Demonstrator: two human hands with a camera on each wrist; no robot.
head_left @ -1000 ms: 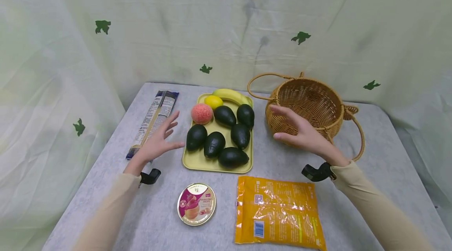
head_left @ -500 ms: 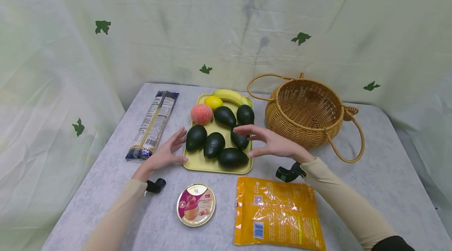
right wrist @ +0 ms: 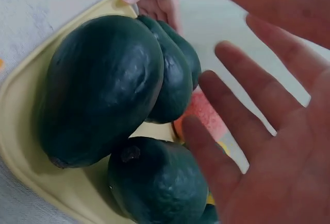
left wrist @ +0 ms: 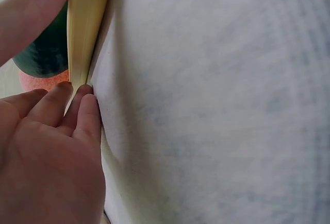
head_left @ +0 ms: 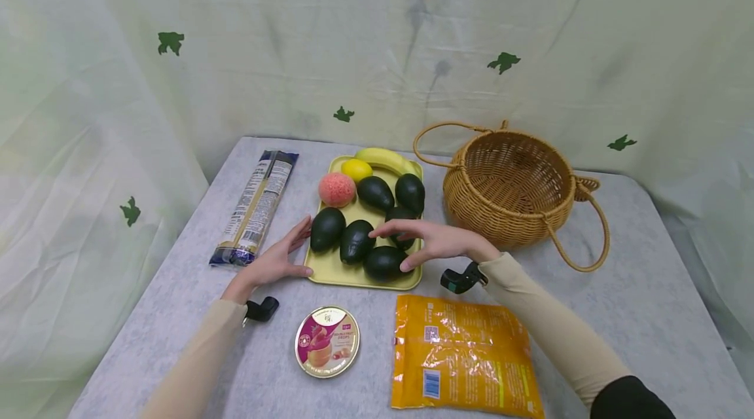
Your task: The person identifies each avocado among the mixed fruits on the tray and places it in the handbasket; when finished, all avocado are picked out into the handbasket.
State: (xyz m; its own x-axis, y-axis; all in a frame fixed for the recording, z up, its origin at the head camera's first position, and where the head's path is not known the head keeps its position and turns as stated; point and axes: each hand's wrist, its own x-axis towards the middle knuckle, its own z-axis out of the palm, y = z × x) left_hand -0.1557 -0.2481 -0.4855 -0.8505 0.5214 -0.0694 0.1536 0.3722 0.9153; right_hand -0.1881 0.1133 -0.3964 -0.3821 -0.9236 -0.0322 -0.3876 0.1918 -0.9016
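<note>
A yellow tray [head_left: 330,272] is sitting in the middle of the worktop [head_left: 265,380], and six dark green avocados [head_left: 355,243] are lying on it. A bumpy pink fruit [head_left: 337,190], a yellow lemon [head_left: 356,171] and a yellow banana [head_left: 383,158] are sharing the tray at the back.

The left hand [head_left: 268,265] is staying low beside the tray's left edge. Its fingers [left wrist: 88,116] are lying nearly straight and close together along the rim, and its thumb is sitting apart, by the near left corner.

The right hand [head_left: 438,240] is hovering over the right side of the tray. Its fingers [right wrist: 258,82] are spreading apart with gaps between them and are pinching nothing. The front avocado [head_left: 379,264] is lying on its side under this hand, right by the thumb in the head view. Another avocado is partly hiding behind the fingers.

A brown woven basket [head_left: 471,206] with two loop handles is standing to the right of the tray, and a long packet [head_left: 255,208] is lying to the left. Nearer the person, a round tin [head_left: 327,342] and a shiny orange bag [head_left: 465,357] are resting side by side, not touching. A pale cloth [head_left: 294,46] with green bird shapes is hanging behind everything.
</note>
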